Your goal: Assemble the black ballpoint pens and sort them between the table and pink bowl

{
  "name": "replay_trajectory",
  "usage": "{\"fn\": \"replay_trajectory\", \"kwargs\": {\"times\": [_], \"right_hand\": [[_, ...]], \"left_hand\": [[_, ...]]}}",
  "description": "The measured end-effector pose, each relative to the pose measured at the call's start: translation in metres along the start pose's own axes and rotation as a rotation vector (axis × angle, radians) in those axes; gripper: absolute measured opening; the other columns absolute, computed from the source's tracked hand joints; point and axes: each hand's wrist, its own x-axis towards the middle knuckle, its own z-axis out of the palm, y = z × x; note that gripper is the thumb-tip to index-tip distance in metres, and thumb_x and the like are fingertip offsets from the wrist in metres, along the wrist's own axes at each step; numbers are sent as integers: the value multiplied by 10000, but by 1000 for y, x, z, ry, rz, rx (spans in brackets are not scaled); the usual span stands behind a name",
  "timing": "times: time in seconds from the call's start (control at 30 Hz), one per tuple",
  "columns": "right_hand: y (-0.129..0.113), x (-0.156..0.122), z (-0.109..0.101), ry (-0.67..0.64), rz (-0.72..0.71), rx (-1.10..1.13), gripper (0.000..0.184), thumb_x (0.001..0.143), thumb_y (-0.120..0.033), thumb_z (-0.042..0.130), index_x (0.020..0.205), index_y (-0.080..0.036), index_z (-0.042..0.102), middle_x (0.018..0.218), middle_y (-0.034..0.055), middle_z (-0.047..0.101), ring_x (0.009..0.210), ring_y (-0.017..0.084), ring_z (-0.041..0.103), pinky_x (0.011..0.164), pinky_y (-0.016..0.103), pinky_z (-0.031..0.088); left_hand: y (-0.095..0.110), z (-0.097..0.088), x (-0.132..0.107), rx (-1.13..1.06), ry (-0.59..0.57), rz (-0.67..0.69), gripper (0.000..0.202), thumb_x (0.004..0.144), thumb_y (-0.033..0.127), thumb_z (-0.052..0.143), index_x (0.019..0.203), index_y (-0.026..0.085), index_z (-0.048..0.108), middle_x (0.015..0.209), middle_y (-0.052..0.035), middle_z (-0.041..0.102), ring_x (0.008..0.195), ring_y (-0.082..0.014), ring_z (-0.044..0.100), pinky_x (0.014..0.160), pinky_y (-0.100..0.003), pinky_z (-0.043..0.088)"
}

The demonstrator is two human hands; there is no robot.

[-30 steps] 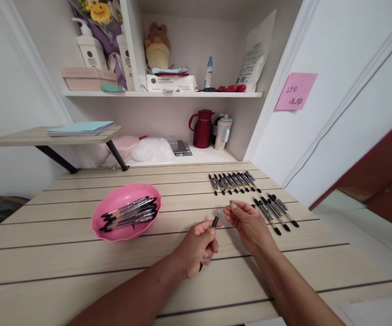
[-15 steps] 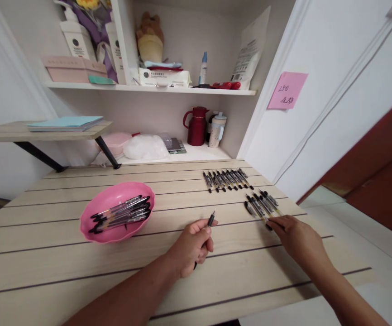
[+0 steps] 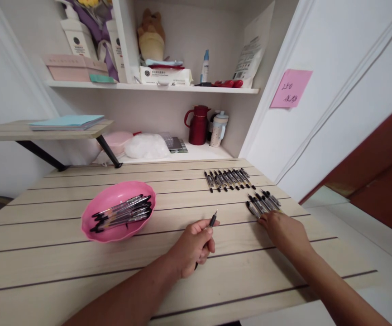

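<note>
My left hand [image 3: 192,246] is closed round a black pen [image 3: 212,220], whose tip points up and away over the wooden table [image 3: 80,267]. My right hand [image 3: 282,231] lies palm down on the near ends of a short row of black pens [image 3: 262,202]. Its fingers are bent together on them, and what they pinch is hidden. A second, longer row of pens [image 3: 228,179] lies further back. To the left sits a pink bowl [image 3: 92,228] with several more pens [image 3: 123,213] in it.
The table's right edge drops off just beyond my right hand. Behind the table is a shelf niche with a red jug [image 3: 197,125] and a cup [image 3: 218,128]. A small raised shelf [image 3: 22,131] holds a blue folder at the left.
My right hand left its spot beside the left hand's pen tip, reached right to the near row of pens, then slid slightly left along it. The left hand has hardly moved.
</note>
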Motion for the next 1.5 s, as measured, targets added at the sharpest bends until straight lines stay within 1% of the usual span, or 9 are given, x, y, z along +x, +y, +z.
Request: {"fn": "replay_trajectory", "kwargs": {"times": [0.3, 0.37, 0.5, 0.6, 0.7, 0.83, 1.0, 1.17, 1.5], "right_hand": [[-7, -15, -16, 81, 105, 67, 313, 832, -374, 386, 640, -203, 565, 749, 69, 628, 624, 204, 577, 483, 270, 308], [-24, -28, -25, 107, 113, 221, 330, 823, -411, 391, 636, -203, 566, 700, 57, 626, 600, 188, 566, 495, 266, 326], [-80, -56, -37, -93, -123, 821, 363, 827, -417, 373, 602, -193, 548, 547, -2, 570, 539, 133, 526, 496, 218, 364], [-120, -68, -37, -102, -167, 1023, 206, 776, -350, 480, 701, -182, 574, 624, -6, 609, 565, 125, 531, 523, 211, 381], [-139, -70, -34, -37, -131, 1067, 144, 764, -266, 479, 702, -180, 576, 644, 5, 626, 573, 124, 538, 536, 214, 388], [-124, -61, -30, 73, -116, 920, 197, 793, -266, 423, 698, -185, 575, 633, 15, 612, 560, 127, 529, 544, 226, 380], [-67, -47, -25, 194, 107, 451, 224, 801, -331, 423, 739, -214, 604, 780, 32, 622, 628, 146, 550, 546, 251, 336], [-29, -42, -18, 53, 273, 209, 295, 815, -378, 378, 743, -246, 631, 773, 30, 622, 648, 164, 556, 514, 256, 297], [-20, -40, -15, -26, 285, 160, 329, 830, -391, 352, 822, -251, 650, 843, 47, 628, 671, 166, 579, 526, 254, 319]], "left_hand": [[-3, -2, 2, -48, 5, 16, 278, 778, 317, 498, 1017, 175, 507, 527, 55, 469, 328, -14, 236, 361, -177, 137], [-5, -1, 4, -142, 40, 56, 214, 773, 326, 514, 919, 170, 511, 554, 44, 484, 351, -23, 309, 375, -173, 202], [-6, 3, 5, -453, 36, 179, 155, 779, 316, 524, 826, 176, 474, 701, -5, 552, 593, -96, 540, 619, -255, 424], [-5, 6, 5, -590, 25, 233, 125, 785, 284, 529, 828, 181, 473, 817, -32, 581, 764, -135, 578, 798, -325, 411], [-6, 5, 5, -621, 60, 257, 110, 780, 266, 543, 827, 184, 488, 892, -44, 593, 855, -149, 578, 858, -330, 382], [-6, 2, 6, -562, 71, 244, 231, 783, 269, 543, 1001, 201, 510, 1043, -79, 577, 991, -180, 545, 912, -350, 350], [-6, -2, 7, -466, 92, 177, 369, 777, 319, 545, 1112, 172, 499, 1119, -132, 542, 1036, -221, 516, 918, -390, 350], [-6, -2, 7, -399, 86, 183, 345, 765, 341, 556, 1050, 147, 548, 1018, -132, 579, 961, -217, 539, 881, -401, 367], [-7, -1, 7, -336, 74, 177, 288, 767, 349, 552, 973, 148, 578, 922, -108, 599, 871, -187, 555, 836, -378, 385]]}}
